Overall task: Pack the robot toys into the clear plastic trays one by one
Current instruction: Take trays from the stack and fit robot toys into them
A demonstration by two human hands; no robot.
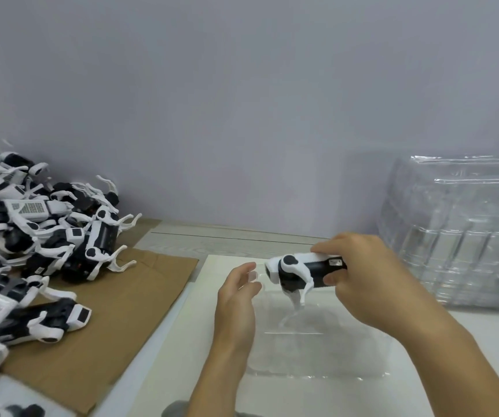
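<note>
Above the tray (317,350), the right hand (359,275) grasps 1 toy (302,273) by its black-and-white body, fingers over the top and thumb curled under the rear end. The toy is held level in the air, its white head end pointing left and its white legs hanging down toward the tray without clearly touching it. The left hand (237,291) is just beside the toy's head, released, its fingers relaxed and slightly bent, holding nothing; the fingertips are close to the head but I cannot tell whether they touch it.

The tray is clear plastic and lies flat on a white sheet (188,341) on the bench (212,239), directly in front of the person. Its moulded hollows are hard to make out through the glare.

At the left, a heap of toys (31,236) of the same black-and-white kind is piled on brown cardboard (116,302), legs sticking out in all directions; some of them lie close to the front edge of the picture. At the right, a tall stack of trays (458,236), also clear, stands on the bench against the grey wall (242,100), well apart from the heap.
</note>
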